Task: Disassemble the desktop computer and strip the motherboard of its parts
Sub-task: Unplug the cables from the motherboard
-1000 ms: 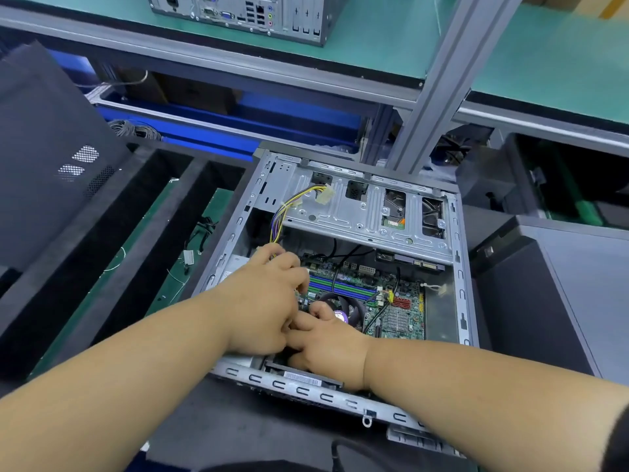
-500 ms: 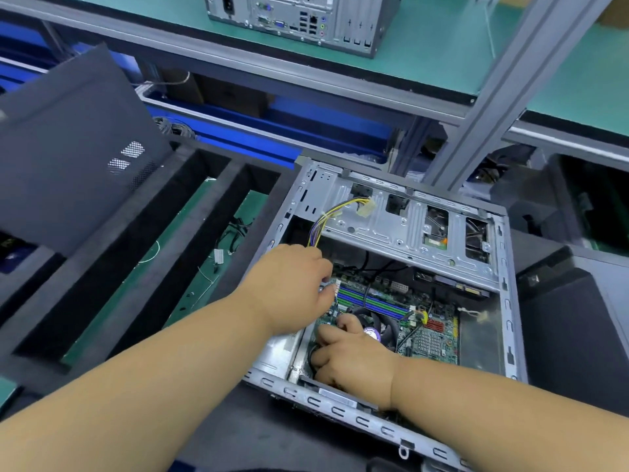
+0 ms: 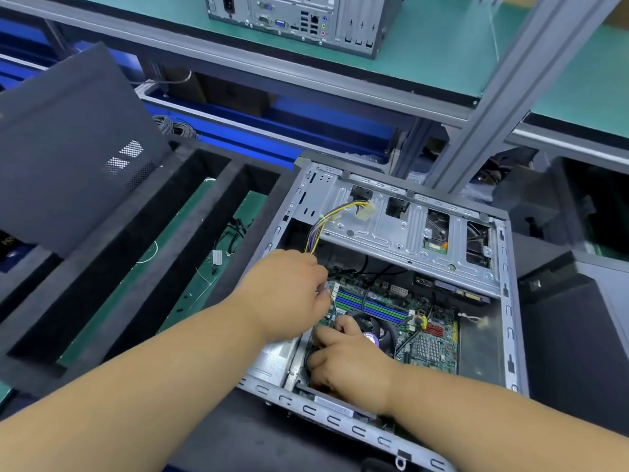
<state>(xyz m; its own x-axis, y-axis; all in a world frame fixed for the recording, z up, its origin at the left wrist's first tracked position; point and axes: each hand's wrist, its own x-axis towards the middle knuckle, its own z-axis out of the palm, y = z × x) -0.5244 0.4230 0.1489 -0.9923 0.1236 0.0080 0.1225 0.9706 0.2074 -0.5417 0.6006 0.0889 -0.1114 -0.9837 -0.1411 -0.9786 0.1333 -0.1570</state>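
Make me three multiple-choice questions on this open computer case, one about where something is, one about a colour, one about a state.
1. Where does the loose white connector on the yellow and black wire bundle lie?
A. on the metal drive cage
B. on the green shelf
C. in the foam tray

2. What colours are the long memory slots on the motherboard?
A. red and white
B. blue and green
C. orange and grey

3. How does the case stand?
A. closed, upright
B. on its side, panel off
C. wrapped in plastic

Key: 1 A, the connector rests on the perforated grey drive cage at the case's far end. 2 B, blue and green strips run side by side beyond the fan. 3 B, the board shows from above, with the left hand and right hand reaching inside.
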